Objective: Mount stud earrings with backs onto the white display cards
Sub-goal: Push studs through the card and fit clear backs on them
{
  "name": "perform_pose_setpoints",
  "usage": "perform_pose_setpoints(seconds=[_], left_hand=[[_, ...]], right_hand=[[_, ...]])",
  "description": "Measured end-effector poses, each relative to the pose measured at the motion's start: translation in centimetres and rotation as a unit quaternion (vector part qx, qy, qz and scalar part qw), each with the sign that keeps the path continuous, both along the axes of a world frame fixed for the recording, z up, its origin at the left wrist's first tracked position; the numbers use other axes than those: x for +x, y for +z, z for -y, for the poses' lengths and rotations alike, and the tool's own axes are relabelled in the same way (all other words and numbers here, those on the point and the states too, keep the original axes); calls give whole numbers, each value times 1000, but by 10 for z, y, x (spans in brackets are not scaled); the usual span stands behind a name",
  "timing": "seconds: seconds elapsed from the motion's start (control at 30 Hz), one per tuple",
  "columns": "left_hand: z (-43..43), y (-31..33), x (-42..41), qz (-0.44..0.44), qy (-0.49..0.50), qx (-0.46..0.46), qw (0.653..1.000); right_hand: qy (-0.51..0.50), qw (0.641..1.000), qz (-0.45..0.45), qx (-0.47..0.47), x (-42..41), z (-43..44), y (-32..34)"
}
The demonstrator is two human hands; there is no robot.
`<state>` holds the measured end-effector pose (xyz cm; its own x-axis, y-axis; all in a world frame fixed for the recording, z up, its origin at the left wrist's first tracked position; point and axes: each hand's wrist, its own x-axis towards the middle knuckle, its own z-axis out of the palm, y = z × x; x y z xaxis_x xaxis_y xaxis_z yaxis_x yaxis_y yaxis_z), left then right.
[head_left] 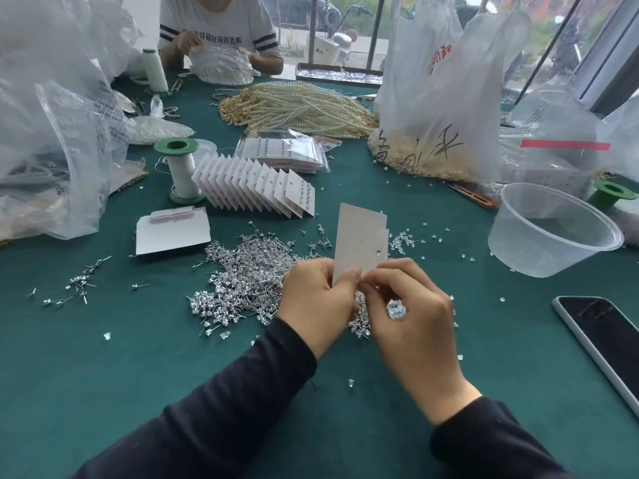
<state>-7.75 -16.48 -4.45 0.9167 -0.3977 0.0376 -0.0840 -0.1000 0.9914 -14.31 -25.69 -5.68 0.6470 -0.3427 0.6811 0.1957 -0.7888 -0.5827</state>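
Observation:
My left hand [320, 299] pinches the lower edge of a white display card [361, 242], held upright with its grey back toward me. My right hand [411, 305] pinches at the card's bottom edge right beside the left thumb; what its fingertips hold is too small to tell. One clear back [378, 252] shows on the card. A big pile of stud earrings [249, 274] lies on the green table just beyond and under my hands. Loose clear backs [403, 240] are scattered to the right of the card.
A fanned row of filled cards [256, 188] and a stack of blank cards [173, 231] lie to the left. A clear plastic tub [553, 233] and a phone [605, 337] sit right. Thread spools, pearl strands [301, 105] and plastic bags crowd the back; another person works opposite.

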Motion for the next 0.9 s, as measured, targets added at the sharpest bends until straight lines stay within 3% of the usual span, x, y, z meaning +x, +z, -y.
perform_pose_setpoints(seconds=[0.1,0.4,0.73,0.9], left_hand=[[1,-1,1,-35,-6,-22,999],[6,-5,-1,-18,27,-12,999],[5,-3,-2,76,47,40,995],[7,-6,-4,36,61,28,997]], right_hand=[[0,1000,-8,-2,0,1,1],[-13,1000,3,8,0,3,3],[-13,1000,-8,3,1,0,2],[-5,1000,-13,7,3,1,-1]])
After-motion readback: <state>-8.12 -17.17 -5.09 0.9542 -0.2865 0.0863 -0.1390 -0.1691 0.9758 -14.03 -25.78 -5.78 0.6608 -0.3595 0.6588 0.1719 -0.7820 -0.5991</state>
